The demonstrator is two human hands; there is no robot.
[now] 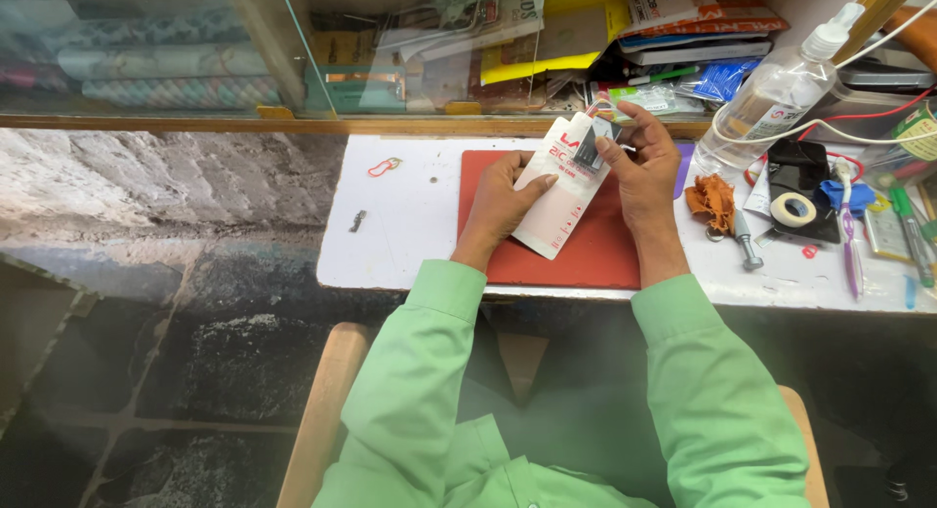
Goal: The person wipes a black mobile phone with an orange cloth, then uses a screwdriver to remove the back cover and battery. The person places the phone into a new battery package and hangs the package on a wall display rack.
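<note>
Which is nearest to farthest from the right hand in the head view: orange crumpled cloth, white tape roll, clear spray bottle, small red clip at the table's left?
From the right hand:
1. Orange crumpled cloth, just right of it.
2. Clear spray bottle, right and behind.
3. White tape roll, farther right, on a black phone.
4. Small red clip, far left on the white table.

1. The flat paper packet is white with red print and a dark grey patch near its top.
2. The rectangular work mat under it is plain red.
3. The painted tabletop is white, with smudges.
4. The long shirt sleeves are light green.
5. The plastic spray bottle is clear with a white nozzle.
6. The crumpled cloth is orange.
7. The roll of tape is white, on a black slab.
8. The toothbrush is purple.
</note>
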